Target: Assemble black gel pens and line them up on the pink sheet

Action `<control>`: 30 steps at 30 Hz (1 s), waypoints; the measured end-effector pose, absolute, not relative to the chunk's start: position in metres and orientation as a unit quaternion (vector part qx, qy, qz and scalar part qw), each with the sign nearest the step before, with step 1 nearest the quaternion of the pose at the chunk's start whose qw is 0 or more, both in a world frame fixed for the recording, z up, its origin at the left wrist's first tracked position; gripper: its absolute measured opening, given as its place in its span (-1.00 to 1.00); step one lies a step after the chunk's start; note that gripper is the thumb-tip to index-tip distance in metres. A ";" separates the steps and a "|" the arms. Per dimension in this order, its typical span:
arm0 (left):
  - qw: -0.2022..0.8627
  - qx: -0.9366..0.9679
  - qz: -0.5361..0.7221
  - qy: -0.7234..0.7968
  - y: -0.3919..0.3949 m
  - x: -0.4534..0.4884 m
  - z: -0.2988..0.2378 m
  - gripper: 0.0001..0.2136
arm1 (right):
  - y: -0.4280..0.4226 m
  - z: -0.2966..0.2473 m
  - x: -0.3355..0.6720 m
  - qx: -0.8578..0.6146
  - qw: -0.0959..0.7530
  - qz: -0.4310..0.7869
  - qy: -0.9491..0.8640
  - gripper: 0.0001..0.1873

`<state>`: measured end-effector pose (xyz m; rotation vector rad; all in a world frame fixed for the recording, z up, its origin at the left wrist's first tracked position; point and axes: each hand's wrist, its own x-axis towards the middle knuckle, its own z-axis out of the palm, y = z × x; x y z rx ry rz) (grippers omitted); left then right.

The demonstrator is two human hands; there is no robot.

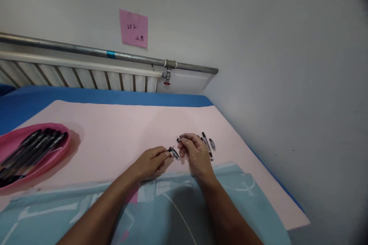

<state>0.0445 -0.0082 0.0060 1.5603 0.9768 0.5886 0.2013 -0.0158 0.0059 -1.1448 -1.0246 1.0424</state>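
Observation:
My left hand (151,162) pinches a short black pen part (174,153) at its fingertips, just above the pink cloth (123,130). Close to its right, my right hand (194,152) is closed in a pinch on another small dark pen piece (178,139) that sticks out by the thumb; what kind of piece it is I cannot make out. The two hands almost touch. Behind the right hand lie loose pen parts (207,143) on the cloth, among them a long black barrel and a short cap.
A pink tray (61,151) with several black pens stands at the left. Blue bedding (86,95) runs along a radiator (80,76) and pipe at the back. A pink note (133,28) hangs on the wall. The grey wall closes the right side.

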 end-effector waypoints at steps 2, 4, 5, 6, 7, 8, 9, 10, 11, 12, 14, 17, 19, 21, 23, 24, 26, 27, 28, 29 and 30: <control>0.575 0.660 0.258 0.410 -0.008 0.045 0.005 -0.72 | -0.016 0.003 0.199 -0.494 0.586 0.450 -0.458 -0.85; 0.588 0.642 0.265 0.414 -0.008 0.044 0.005 -0.73 | -0.017 0.000 0.198 -0.502 0.568 0.435 -0.486 -0.87; 0.596 0.632 0.266 0.419 -0.008 0.044 0.006 -0.74 | -0.017 -0.001 0.198 -0.507 0.562 0.422 -0.499 -0.88; 0.603 0.620 0.268 0.424 -0.007 0.043 0.006 -0.74 | -0.018 -0.001 0.198 -0.513 0.556 0.406 -0.513 -0.89; 0.610 0.610 0.269 0.427 -0.007 0.043 0.006 -0.75 | -0.019 -0.002 0.199 -0.520 0.549 0.388 -0.527 -0.89; 0.617 0.602 0.271 0.429 -0.007 0.043 0.006 -0.75 | -0.020 -0.002 0.198 -0.528 0.540 0.370 -0.541 -0.88; 0.623 0.595 0.274 0.429 -0.007 0.042 0.006 -0.76 | -0.020 -0.001 0.198 -0.534 0.527 0.358 -0.556 -0.87; 0.627 0.589 0.278 0.427 -0.007 0.042 0.006 -0.76 | -0.021 -0.001 0.197 -0.538 0.511 0.353 -0.570 -0.85; 0.632 0.584 0.282 0.425 -0.007 0.041 0.007 -0.76 | -0.021 0.000 0.196 -0.541 0.497 0.354 -0.579 -0.84; 0.637 0.578 0.285 0.423 -0.007 0.041 0.008 -0.76 | -0.021 0.000 0.195 -0.541 0.492 0.362 -0.578 -0.85; 0.651 0.561 0.284 0.426 -0.008 0.042 0.010 -0.76 | -0.020 0.001 0.194 -0.538 0.514 0.386 -0.545 -0.88; 0.683 0.526 0.279 0.422 -0.010 0.042 0.013 -0.74 | -0.019 0.002 0.194 -0.521 0.565 0.423 -0.480 -0.88; 0.700 0.509 0.288 0.410 -0.010 0.041 0.014 -0.74 | -0.019 0.003 0.192 -0.513 0.551 0.443 -0.488 -0.89; 0.707 0.499 0.298 0.403 -0.009 0.040 0.012 -0.73 | -0.022 0.005 0.190 -0.517 0.510 0.448 -0.521 -0.91; 0.706 0.498 0.297 0.407 -0.008 0.040 0.010 -0.72 | -0.025 0.007 0.188 -0.525 0.477 0.444 -0.548 -0.94; 0.700 0.503 0.294 0.413 -0.008 0.040 0.010 -0.71 | -0.026 0.007 0.187 -0.527 0.465 0.444 -0.556 -0.94; 0.681 0.521 0.289 0.425 -0.006 0.040 0.009 -0.69 | -0.028 0.007 0.188 -0.524 0.440 0.455 -0.569 -0.91; 0.671 0.532 0.288 0.429 -0.006 0.040 0.009 -0.68 | -0.027 0.006 0.190 -0.523 0.431 0.463 -0.572 -0.88; 0.661 0.541 0.289 0.432 -0.006 0.040 0.009 -0.67 | -0.026 0.005 0.191 -0.522 0.428 0.468 -0.570 -0.86; 0.655 0.549 0.289 0.432 -0.006 0.040 0.009 -0.68 | -0.025 0.003 0.193 -0.524 0.436 0.468 -0.562 -0.85; 0.650 0.556 0.286 0.430 -0.006 0.040 0.008 -0.69 | -0.023 0.001 0.196 -0.527 0.455 0.465 -0.547 -0.86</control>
